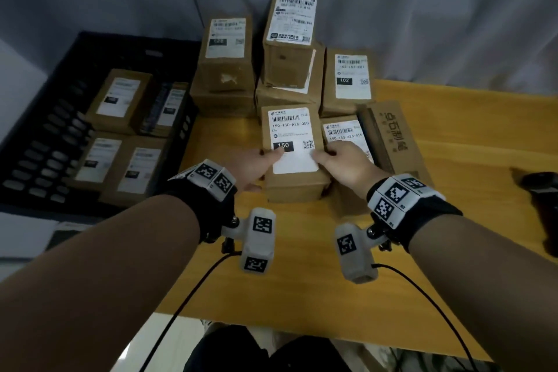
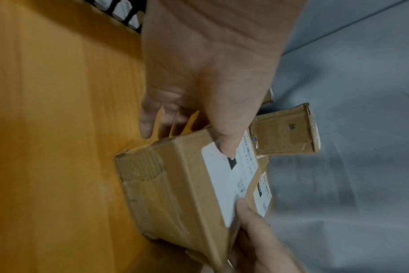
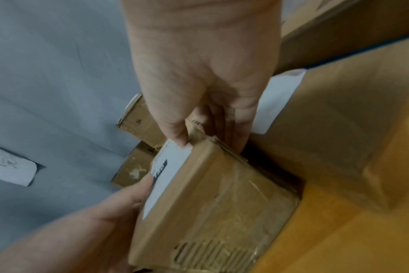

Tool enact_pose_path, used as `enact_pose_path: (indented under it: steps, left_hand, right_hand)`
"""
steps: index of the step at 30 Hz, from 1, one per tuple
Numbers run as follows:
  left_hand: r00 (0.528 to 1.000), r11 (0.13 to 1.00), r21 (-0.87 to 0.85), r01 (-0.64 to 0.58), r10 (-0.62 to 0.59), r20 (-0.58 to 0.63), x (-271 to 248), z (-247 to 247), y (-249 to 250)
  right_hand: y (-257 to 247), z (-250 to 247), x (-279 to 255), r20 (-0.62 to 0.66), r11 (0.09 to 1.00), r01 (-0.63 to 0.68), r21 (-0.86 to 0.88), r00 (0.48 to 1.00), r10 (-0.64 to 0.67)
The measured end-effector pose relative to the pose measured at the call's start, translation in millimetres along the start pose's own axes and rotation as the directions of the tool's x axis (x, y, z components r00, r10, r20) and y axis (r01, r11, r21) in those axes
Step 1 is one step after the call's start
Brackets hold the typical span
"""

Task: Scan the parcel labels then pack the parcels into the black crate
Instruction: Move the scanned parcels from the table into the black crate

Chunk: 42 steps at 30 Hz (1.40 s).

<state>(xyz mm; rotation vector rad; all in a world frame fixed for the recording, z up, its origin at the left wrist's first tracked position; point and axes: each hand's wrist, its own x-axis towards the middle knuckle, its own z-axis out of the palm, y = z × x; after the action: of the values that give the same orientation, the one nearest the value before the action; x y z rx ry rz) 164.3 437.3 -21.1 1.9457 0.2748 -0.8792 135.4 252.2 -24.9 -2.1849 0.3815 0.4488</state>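
four parcels (image 1: 120, 142) in black crate (image 1: 39, 118), labels up

Bare forearms wearing black wrist straps (image 1: 211, 211).
White marker-covered blocks (image 1: 211, 175) on each strap; white wrist cameras (image 1: 258, 240) trail black cables (image 1: 181, 308).

The front parcel (image 1: 294, 154) carries a label (image 1: 291, 139) reading "150-150-A26-050" and a black box with "150". The label (image 1: 345, 131) beside it reads "150-150-A26-050" too. A rear label (image 1: 352, 77) shows "102".
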Motion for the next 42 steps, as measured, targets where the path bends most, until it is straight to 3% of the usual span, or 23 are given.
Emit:
enact_pose_path:
  steps: [4,8,11,21,24,28,31,35,37,42]
  left_hand:
    - [0.999,0.985,-0.171,0.025,-0.03,-0.022,-16,-1,-8]
    - [1.0,0.953,-0.302,-0.023,0.018,-0.019,-36,-25,-16]
    - [0.994,0.947,-0.304,-0.105,0.111,0.003,-53,-55,-17]
    - [0.924,0.906,-0.182,-0.383,0.376,-0.075,-78,-195,-23]
    - [0.887,0.884,-0.084,-0.459,0.451,-0.105,-75,-238,-30]
    - [0.835,0.844,0.114,-0.524,0.536,-0.123,-62,-293,-46]
    - [0.825,0.796,0.351,-0.493,0.556,-0.103,-54,-323,-54]
    - [0.863,0.72,0.575,-0.389,0.504,-0.047,-42,-343,-70]
    - [0.885,0.649,0.714,-0.264,0.457,-0.087,-35,-342,-83]
    - [0.875,0.485,0.871,-0.074,0.452,-0.177,-17,-331,-110]
  right_hand:
    - [-3,15,-7,0.026,0.935,-0.042,0.352,0.999,0.035]
    - [-20,26,-20,0.106,0.695,-0.048,0.718,0.994,-0.041]
    - [-39,36,-26,0.083,0.638,0.004,0.77,0.991,-0.106]
    - [-143,100,-20,-0.005,0.632,0.176,0.755,0.965,-0.263]
    - [-177,125,-9,-0.006,0.59,0.155,0.792,0.969,-0.247]
    - [-219,156,7,0.024,0.464,0.066,0.883,0.982,-0.187]
    - [-241,180,20,0.09,0.432,-0.006,0.902,0.981,-0.174]
    - [-257,207,33,0.167,0.45,-0.101,0.887,0.98,-0.11]
    - [-264,218,39,0.208,0.48,-0.151,0.864,0.976,-0.067]
    - [-272,244,55,0.27,0.54,-0.236,0.808,0.963,0.016]
